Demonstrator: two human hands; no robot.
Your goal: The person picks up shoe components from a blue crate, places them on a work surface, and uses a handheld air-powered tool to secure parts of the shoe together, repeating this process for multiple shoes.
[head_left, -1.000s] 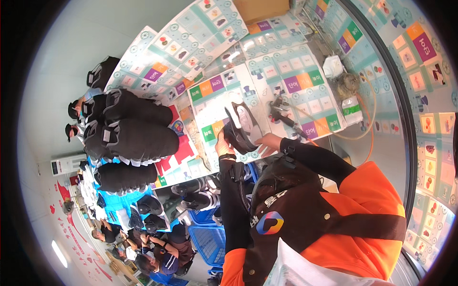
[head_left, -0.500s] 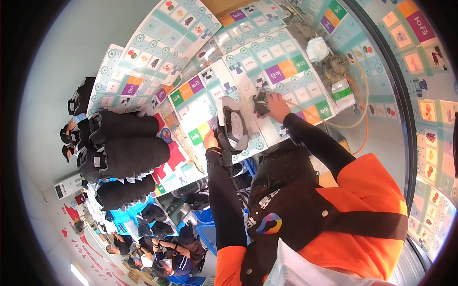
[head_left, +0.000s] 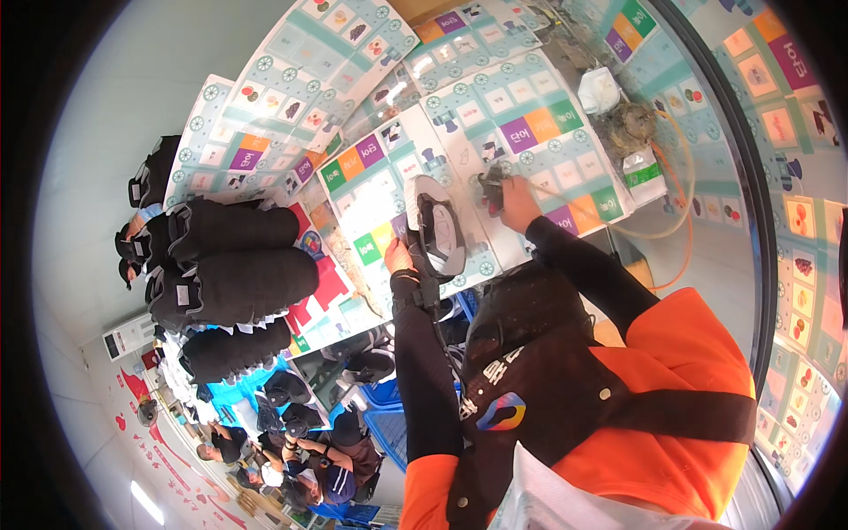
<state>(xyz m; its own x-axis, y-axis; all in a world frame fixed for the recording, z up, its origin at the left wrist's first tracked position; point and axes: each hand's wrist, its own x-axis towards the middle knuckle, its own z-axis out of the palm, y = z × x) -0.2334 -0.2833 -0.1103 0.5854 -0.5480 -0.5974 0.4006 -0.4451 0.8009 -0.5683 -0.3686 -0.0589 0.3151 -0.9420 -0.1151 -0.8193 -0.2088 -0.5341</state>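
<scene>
A dark cap point(head_left: 446, 231) with a pale grey lining lies on the patterned worktop, its hollow side showing. My left hand point(head_left: 400, 256) grips its left edge, with the fingers closed on the dark fabric. To the right of the cap, my right hand point(head_left: 519, 205) is wrapped round a small dark hand tool point(head_left: 491, 187). A pale hose point(head_left: 649, 233) runs near that hand and curves off to the right; where it joins the tool is hard to make out. The tool and the cap are apart.
Stacks of black caps point(head_left: 238, 283) stand on the left. At the back right are a white crumpled packet point(head_left: 599, 90), a brownish clump point(head_left: 629, 128) and a green-and-white box point(head_left: 644, 175). Patterned boards point(head_left: 300, 79) rise behind. Several people sit at the lower left.
The whole view has shifted slightly. My right hand has turned a little, its fingers now drawn closer round the tool. My left hand keeps its grip on the cap.
</scene>
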